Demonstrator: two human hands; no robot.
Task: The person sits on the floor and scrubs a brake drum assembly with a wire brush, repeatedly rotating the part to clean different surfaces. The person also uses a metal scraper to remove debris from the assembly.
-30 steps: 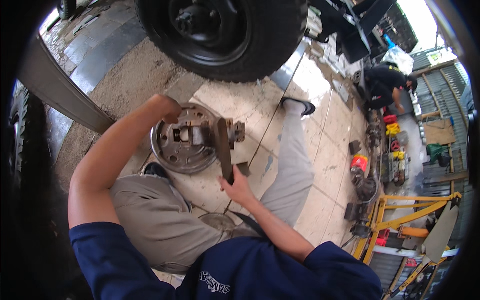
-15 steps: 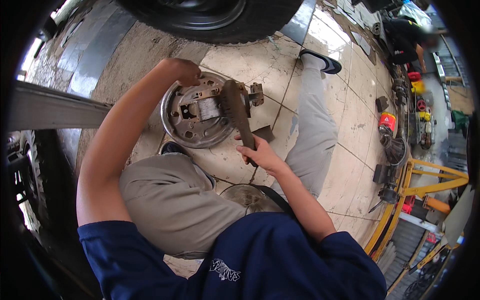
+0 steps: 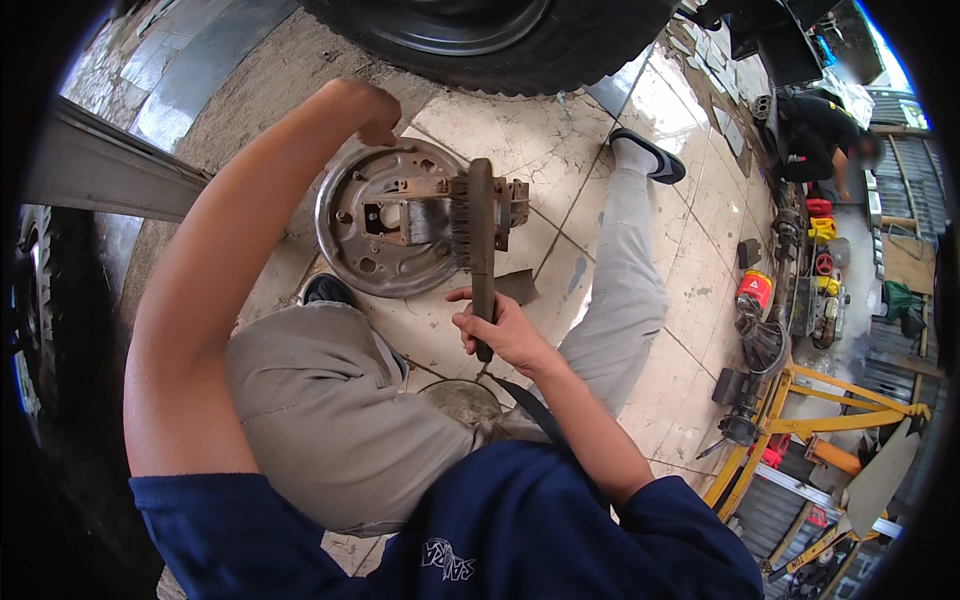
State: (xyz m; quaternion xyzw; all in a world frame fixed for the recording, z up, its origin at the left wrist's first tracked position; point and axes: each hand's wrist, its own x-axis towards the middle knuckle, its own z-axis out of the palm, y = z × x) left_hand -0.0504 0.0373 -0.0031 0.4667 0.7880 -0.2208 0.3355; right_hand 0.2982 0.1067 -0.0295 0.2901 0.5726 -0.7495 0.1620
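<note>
My right hand [image 3: 505,330] is closed around the handle of a long wire brush [image 3: 483,235]. The brush stands nearly straight up in the picture, its dark bristles turned left against or just above a metal bracket [image 3: 430,220]. That bracket sits on a round, rusty brake backing plate [image 3: 350,245] between my feet. At the plate's far rim, my left hand [image 3: 365,108] has its fingers curled down onto the edge; the fingertips are partly hidden. The brush covers part of the bracket's right side.
A big tyre [image 3: 520,70] stands just beyond the plate. A dark flat piece [image 3: 517,287] lies on the tiles beside it. To the right are an axle [image 3: 765,340], a red can [image 3: 755,288], a yellow frame [image 3: 780,420] and a bent-over person [image 3: 825,135]. A metal beam [image 3: 120,170] juts in at left.
The brush has swung from a slant to nearly upright, and its bristles now show clearly toward the bracket. My left hand stays by the plate's far rim. The whole view has shifted slightly.
</note>
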